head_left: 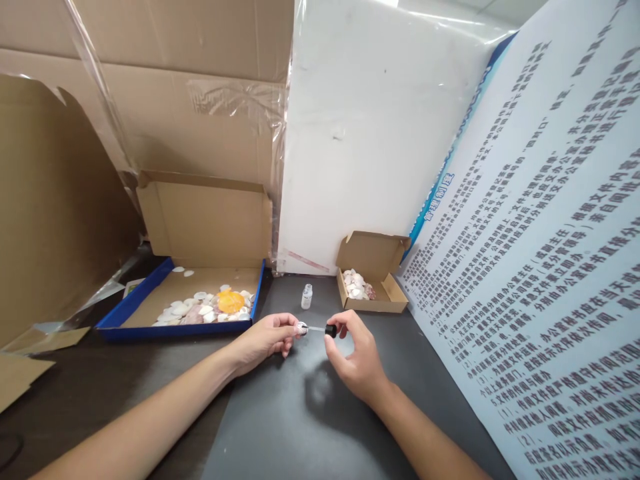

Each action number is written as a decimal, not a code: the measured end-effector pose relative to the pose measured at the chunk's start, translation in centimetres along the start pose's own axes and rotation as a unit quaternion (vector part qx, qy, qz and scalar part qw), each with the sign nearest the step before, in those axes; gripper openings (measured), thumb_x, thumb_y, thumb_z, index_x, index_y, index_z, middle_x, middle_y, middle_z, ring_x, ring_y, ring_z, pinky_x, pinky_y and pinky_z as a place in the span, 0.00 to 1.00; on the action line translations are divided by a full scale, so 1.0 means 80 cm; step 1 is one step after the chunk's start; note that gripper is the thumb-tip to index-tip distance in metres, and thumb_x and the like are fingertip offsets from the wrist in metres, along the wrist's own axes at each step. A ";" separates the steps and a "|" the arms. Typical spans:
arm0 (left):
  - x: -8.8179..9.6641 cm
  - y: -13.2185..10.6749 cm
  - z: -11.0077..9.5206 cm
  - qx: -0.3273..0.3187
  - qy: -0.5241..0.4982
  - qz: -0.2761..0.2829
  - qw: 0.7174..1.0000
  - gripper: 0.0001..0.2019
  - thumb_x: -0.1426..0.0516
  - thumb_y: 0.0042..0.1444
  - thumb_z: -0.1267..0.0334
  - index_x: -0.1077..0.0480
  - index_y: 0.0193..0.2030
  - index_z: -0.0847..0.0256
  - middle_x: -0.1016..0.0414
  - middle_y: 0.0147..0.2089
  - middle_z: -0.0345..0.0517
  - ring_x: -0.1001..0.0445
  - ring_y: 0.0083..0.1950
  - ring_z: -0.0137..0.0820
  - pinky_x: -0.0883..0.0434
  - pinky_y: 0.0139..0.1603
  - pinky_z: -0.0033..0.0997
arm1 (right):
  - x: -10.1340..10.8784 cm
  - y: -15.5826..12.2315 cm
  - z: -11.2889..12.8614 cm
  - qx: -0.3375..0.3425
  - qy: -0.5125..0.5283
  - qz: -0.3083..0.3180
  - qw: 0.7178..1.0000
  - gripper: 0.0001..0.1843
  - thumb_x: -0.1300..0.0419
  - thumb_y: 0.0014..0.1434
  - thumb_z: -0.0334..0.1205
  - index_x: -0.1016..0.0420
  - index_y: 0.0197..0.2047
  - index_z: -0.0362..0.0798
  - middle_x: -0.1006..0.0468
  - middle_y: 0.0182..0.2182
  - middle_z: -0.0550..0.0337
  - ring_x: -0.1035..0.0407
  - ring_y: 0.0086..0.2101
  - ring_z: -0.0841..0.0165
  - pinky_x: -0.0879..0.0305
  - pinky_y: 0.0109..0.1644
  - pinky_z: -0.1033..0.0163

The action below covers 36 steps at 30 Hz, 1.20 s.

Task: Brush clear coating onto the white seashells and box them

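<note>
Between thumb and fingers, my left hand (274,335) pinches a small whitish shell (301,328) with dark marks. A black cap with a thin clear dropper stem (330,330) is gripped in my right hand (354,350). The stem points left, and its tip reaches the shell; whether it touches I cannot tell. Just beyond my hands, a small clear glass bottle (307,297) stands upright and uncapped on the dark mat (280,413).
At the left stands an open blue-edged cardboard box (150,297) with many shells and an orange shell (231,301). A smaller open cardboard box (395,293) at the right holds more shells. Cardboard (200,133), a white panel (350,133) and a printed board (540,267) enclose the table.
</note>
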State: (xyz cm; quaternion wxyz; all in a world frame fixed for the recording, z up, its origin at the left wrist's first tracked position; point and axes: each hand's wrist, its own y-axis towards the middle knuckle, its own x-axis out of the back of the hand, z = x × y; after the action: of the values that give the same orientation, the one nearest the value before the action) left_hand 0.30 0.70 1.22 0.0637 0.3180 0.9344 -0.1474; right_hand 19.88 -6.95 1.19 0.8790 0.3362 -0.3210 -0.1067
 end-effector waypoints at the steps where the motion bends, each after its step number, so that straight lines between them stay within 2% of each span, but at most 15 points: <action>1: 0.000 0.000 0.000 0.000 0.000 0.000 1.000 0.17 0.32 0.45 0.54 0.31 0.33 0.63 0.33 0.28 0.37 0.39 0.26 0.22 0.38 0.30 0.25 | 0.000 0.000 0.000 0.001 0.000 0.006 1.000 0.08 0.43 0.56 0.32 0.32 0.41 0.49 0.30 0.32 0.60 0.36 0.32 0.68 0.37 0.37 0.63; 6: 0.000 0.000 0.001 -0.002 0.002 0.001 1.000 0.17 0.33 0.47 0.53 0.30 0.33 0.64 0.31 0.30 0.39 0.38 0.26 0.21 0.38 0.29 0.25 | 0.000 -0.001 -0.001 -0.018 -0.009 -0.003 1.000 0.07 0.43 0.56 0.31 0.32 0.39 0.49 0.30 0.32 0.61 0.36 0.32 0.69 0.37 0.37 0.63; 11: -0.002 -0.002 -0.002 -0.005 -0.003 0.003 1.000 0.17 0.33 0.46 0.52 0.30 0.31 0.64 0.30 0.30 0.39 0.38 0.26 0.22 0.38 0.30 0.25 | 0.000 -0.001 0.000 -0.001 0.000 0.013 1.000 0.07 0.43 0.56 0.31 0.31 0.40 0.49 0.30 0.32 0.61 0.36 0.32 0.69 0.37 0.37 0.63; 14: -0.002 -0.003 -0.003 -0.002 -0.007 0.004 1.000 0.18 0.32 0.45 0.52 0.30 0.31 0.64 0.30 0.29 0.39 0.38 0.26 0.22 0.38 0.30 0.25 | 0.001 0.000 0.000 -0.008 -0.004 -0.006 1.000 0.07 0.43 0.57 0.32 0.32 0.40 0.49 0.30 0.32 0.60 0.36 0.32 0.68 0.37 0.37 0.63; 20: -0.001 -0.001 -0.001 -0.004 -0.015 0.008 1.000 0.18 0.32 0.46 0.52 0.29 0.31 0.65 0.31 0.29 0.39 0.37 0.27 0.22 0.37 0.31 0.25 | -0.001 -0.001 -0.002 -0.015 -0.005 0.008 1.000 0.06 0.43 0.56 0.32 0.31 0.39 0.49 0.30 0.32 0.61 0.36 0.31 0.69 0.37 0.36 0.64; 36: 0.002 0.000 0.001 -0.001 -0.034 0.030 0.999 0.14 0.33 0.49 0.56 0.28 0.35 0.64 0.25 0.30 0.44 0.27 0.32 0.27 0.31 0.35 0.26 | -0.004 -0.002 -0.001 -0.015 -0.001 0.010 1.000 0.07 0.42 0.56 0.32 0.31 0.39 0.49 0.30 0.31 0.61 0.36 0.31 0.69 0.37 0.36 0.64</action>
State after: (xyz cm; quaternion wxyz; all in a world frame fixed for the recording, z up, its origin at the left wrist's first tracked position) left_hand 0.13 0.75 1.08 0.1000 0.3404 0.9220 -0.1551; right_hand 19.72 -6.89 0.90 0.8844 0.3199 -0.3238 -0.1030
